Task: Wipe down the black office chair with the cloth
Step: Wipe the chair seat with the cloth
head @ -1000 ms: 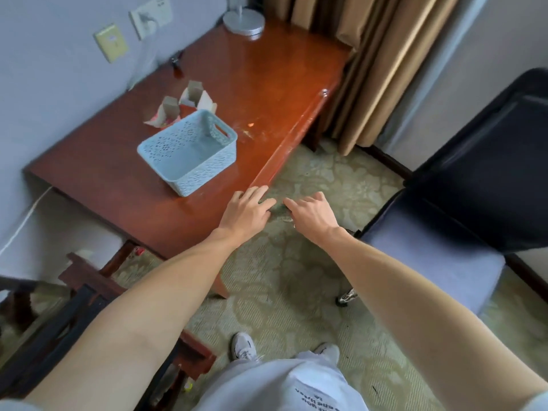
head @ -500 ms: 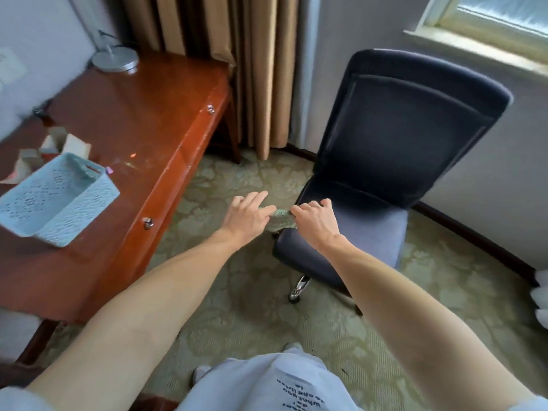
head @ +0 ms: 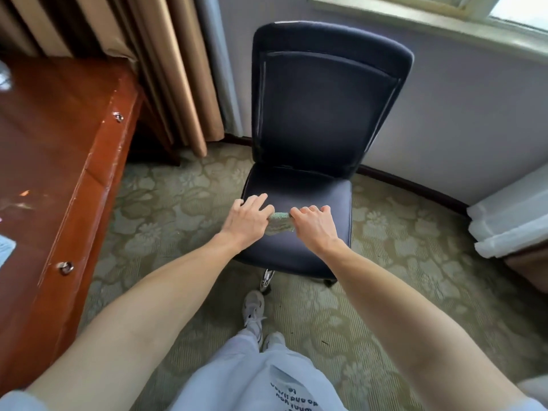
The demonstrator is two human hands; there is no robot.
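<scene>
Head view: black office chair (head: pixel 323 114) stands on patterned carpet (head: pixel 178 209) facing the person, its back near the wall under the window sill (head: pixel 415 19). Small green cloth (head: pixel 280 223) is stretched btwn both hands over the front half of the seat (head: pixel 314 188); can't tell if it touches the seat. Left grip (head: pixel 247 219) holds the cloth's left end, fingers fairly straight on top, thumb hidden. Right grip (head: pixel 314 225) is clenched on the right end w/ curled fingers. Wooden tabletop (head: pixel 44 143) sits at left, two drawer knobs on its front edge, tan curtain (head: pixel 166 69) behind it. White shoes (head: pixel 253 310) are just short of the chair base.
</scene>
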